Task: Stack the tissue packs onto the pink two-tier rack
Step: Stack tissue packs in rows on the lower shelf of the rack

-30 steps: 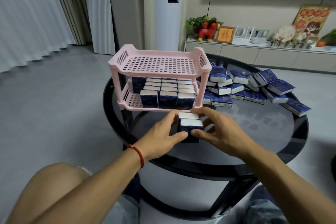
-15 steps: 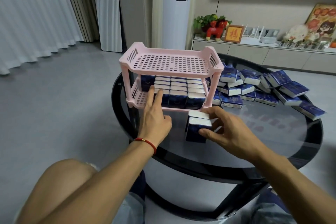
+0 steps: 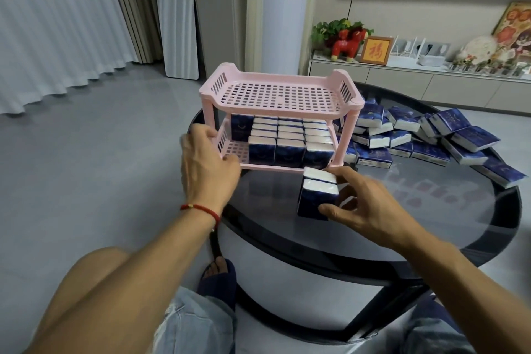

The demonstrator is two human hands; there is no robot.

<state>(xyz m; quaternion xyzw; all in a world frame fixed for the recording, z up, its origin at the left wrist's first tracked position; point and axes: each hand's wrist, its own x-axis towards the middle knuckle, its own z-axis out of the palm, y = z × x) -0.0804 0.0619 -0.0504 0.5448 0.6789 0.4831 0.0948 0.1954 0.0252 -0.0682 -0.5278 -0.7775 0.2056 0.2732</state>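
Note:
The pink two-tier rack [image 3: 280, 93] stands at the left of a round dark glass table [image 3: 402, 227]. Its top tier holds nothing; its lower tier is packed with upright navy-and-white tissue packs [image 3: 287, 142]. My left hand [image 3: 205, 165] grips the rack's lower left end, fingers curled round the rim. My right hand [image 3: 365, 204] grips two tissue packs [image 3: 316, 195] standing together on the glass just in front of the rack's right leg.
A heap of several loose tissue packs [image 3: 425, 135] lies on the table's right half. Behind stand a low cabinet [image 3: 402, 77] with ornaments and a tall white unit. My knees sit under the near table edge.
My left hand left the two packs and moved up-left to grip the rack's lower left end. My right hand stays on the two packs.

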